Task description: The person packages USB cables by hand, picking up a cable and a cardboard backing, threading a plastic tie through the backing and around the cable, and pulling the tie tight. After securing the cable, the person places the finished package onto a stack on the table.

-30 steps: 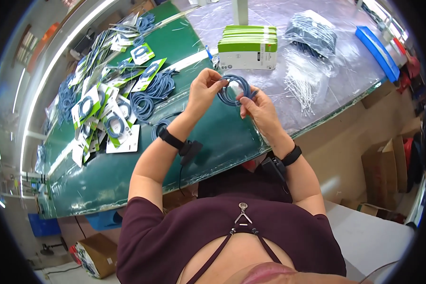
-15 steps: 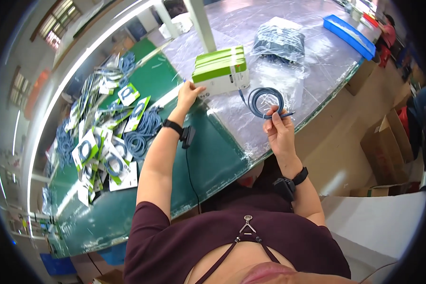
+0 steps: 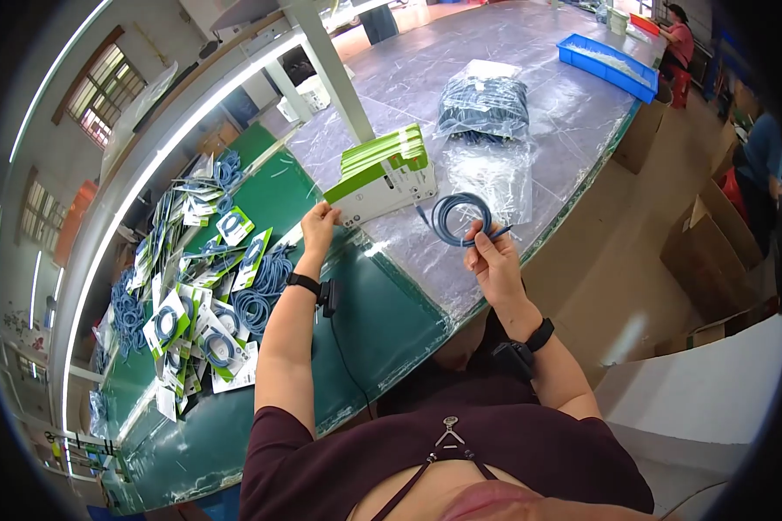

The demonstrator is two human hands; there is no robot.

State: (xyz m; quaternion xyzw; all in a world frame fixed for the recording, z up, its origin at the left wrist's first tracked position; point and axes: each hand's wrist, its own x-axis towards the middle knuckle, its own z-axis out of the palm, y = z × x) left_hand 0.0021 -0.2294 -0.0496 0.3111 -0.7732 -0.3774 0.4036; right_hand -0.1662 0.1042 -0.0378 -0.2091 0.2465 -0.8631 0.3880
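Cable (image 3: 438,224) in smooth round loops: right grip (image 3: 499,267) pinches it; left grip (image 3: 319,229) pinches flat white-green card (image 3: 384,199).

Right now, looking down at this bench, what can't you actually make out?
Head view: whether the left hand pinches the front green-and-white card or merely touches it; the hand itself covers the contact.
Head view: part of the coiled blue cable, hidden by the right hand.
Head view: what exactly fills the upper clear bag, blurred by wrinkled, shiny plastic.
Head view: the blue-sleeved co-worker, cut off by the dark rim.
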